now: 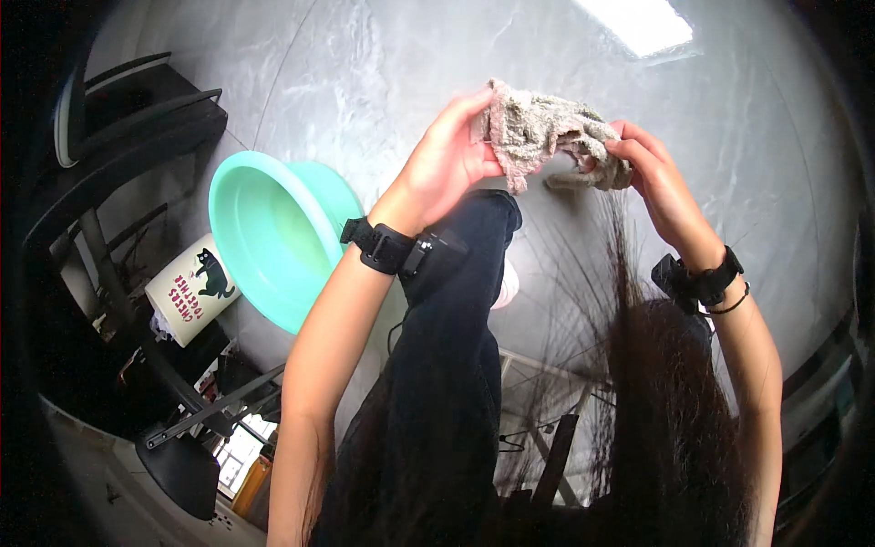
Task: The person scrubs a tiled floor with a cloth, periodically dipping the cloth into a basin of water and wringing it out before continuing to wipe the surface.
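Cloth (538, 123), grey-beige and crumpled, stretches above the floor (365, 73), its long axis running left to right, the left hand (447, 159) pinching one end and the right hand (658, 178) apparently gripping the bunched other, though folds partly hide that hold.

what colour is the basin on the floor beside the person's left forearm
The basin is mint green; it shows best in the head view.

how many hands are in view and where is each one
2. The left hand holds the left end of the cloth, and the right hand grips its right end. No others show.
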